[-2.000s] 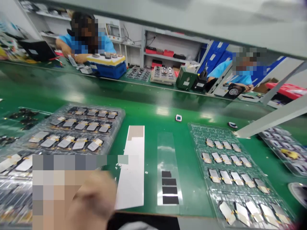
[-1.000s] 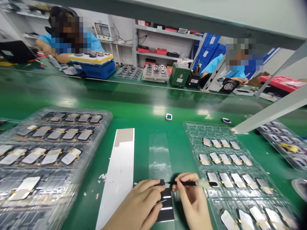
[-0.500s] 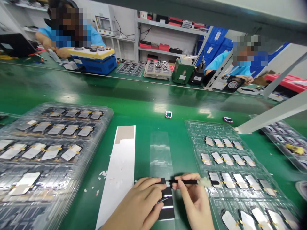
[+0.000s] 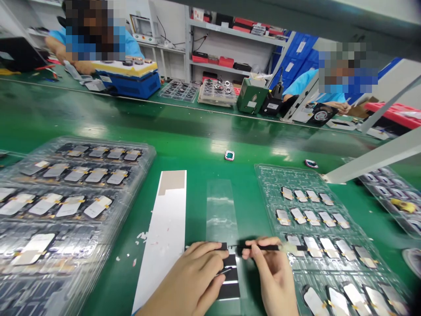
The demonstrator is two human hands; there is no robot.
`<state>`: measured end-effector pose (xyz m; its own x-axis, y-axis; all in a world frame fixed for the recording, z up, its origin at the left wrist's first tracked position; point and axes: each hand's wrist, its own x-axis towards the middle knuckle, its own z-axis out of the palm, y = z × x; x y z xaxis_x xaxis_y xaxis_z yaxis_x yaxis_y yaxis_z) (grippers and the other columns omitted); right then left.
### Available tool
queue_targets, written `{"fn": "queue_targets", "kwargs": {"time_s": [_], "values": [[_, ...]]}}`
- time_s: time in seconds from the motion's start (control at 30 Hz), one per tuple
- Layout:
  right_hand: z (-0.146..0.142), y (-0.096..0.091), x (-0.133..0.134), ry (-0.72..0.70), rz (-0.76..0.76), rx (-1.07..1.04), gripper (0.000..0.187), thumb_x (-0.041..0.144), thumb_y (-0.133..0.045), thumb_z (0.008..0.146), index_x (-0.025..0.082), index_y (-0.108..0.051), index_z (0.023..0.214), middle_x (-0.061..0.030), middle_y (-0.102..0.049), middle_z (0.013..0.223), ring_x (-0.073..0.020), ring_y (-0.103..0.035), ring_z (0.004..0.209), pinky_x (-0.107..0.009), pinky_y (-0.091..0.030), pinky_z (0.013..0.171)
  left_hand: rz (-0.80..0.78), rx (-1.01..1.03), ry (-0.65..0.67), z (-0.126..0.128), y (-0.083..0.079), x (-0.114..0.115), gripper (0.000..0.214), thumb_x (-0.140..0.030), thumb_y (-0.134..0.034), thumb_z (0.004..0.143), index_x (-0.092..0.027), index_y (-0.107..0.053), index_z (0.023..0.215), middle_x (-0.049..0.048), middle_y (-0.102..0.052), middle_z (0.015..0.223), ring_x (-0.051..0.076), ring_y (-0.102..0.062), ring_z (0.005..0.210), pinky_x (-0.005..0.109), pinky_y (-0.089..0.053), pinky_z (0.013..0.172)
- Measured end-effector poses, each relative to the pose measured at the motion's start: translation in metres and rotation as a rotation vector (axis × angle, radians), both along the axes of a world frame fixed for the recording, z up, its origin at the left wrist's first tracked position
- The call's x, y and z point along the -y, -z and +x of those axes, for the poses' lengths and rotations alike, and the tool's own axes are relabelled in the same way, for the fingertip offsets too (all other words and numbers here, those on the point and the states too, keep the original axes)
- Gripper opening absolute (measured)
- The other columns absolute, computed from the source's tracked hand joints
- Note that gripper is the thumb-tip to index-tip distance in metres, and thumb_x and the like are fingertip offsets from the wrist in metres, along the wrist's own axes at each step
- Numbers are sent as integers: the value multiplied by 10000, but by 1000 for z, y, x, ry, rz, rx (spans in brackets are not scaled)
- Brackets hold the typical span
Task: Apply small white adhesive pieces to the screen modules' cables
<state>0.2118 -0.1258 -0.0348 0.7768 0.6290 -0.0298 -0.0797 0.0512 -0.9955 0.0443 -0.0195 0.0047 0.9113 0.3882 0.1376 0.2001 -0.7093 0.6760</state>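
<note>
My left hand (image 4: 192,281) rests curled on a clear film strip (image 4: 221,210) that carries black rectangular pads (image 4: 228,289); its fingers pinch a small thin part I cannot make out. My right hand (image 4: 274,278) is closed on black tweezers (image 4: 263,247), held level, with the tips pointing left at the top black pad beside my left fingers. A wad of pale tape is wrapped round the tweezers' rear end.
A white backing strip (image 4: 162,245) lies left of the film. Stacked clear trays of silver parts (image 4: 66,206) stand at left; another tray (image 4: 315,219) at right, a third (image 4: 391,197) far right. A small square part (image 4: 229,155) lies mid-table. A slanted grey strut (image 4: 371,160) crosses at right. Two people work across the bench.
Two seconds ago a blurred hand was low at left and the pads lay uncovered. Both hands now meet at the film strip with the tweezers; in the last second they have barely shifted.
</note>
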Motion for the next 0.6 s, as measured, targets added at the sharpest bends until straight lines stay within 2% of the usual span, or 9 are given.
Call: {"fn": "queue_targets", "kwargs": {"time_s": [0.1,0.17,0.27,0.37,0.47,0.6], "values": [[8,-2,1,-3,105,-166,220,337,-787,798,201,-647,900,-32,-685,888,-140,-684,676,-280,-607,700,-55,91,-68,-3,-2,0,139,-117,-479,957,-227,-559,982,44,-670,1155,217,-614,1076,329,-505,918],[6,-6,-1,15,163,-270,211,320,-803,785,204,-655,882,-42,-720,884,-139,-701,664,-270,-614,692,-128,187,-182,-6,-2,0,139,-141,-446,976,-221,-513,883,36,-636,973,180,-618,895,274,-513,787],[-13,-16,-11,24,197,-362,225,324,-805,788,203,-648,895,-57,-745,870,-186,-743,754,-296,-626,725,-228,291,-381,-8,-1,0,204,-213,-432,1001,-225,-450,799,-21,-509,736,136,-538,656,231,-461,616],[-43,-29,-22,11,210,-400,241,365,-754,847,216,-604,963,-59,-752,874,-222,-748,866,-346,-624,786,-279,288,-485,-10,1,1,225,-280,-449,1002,-227,-449,783,-40,-474,687,130,-513,611,226,-442,589],[-65,-39,-30,16,265,-347,231,372,-709,892,229,-560,996,-41,-741,879,-221,-749,865,-358,-630,776,-303,235,-484,-11,1,0,207,-294,-458,998,-225,-462,803,-36,-522,701,136,-550,635,230,-451,602],[-80,-49,-36,38,361,-178,117,302,-625,955,246,-528,989,-9,-677,915,-214,-748,873,-364,-637,763,-259,173,-352,-11,-2,-5,107,-232,-425,1002,-216,-510,938,14,-633,863,161,-625,781,260,-483,700]]}}
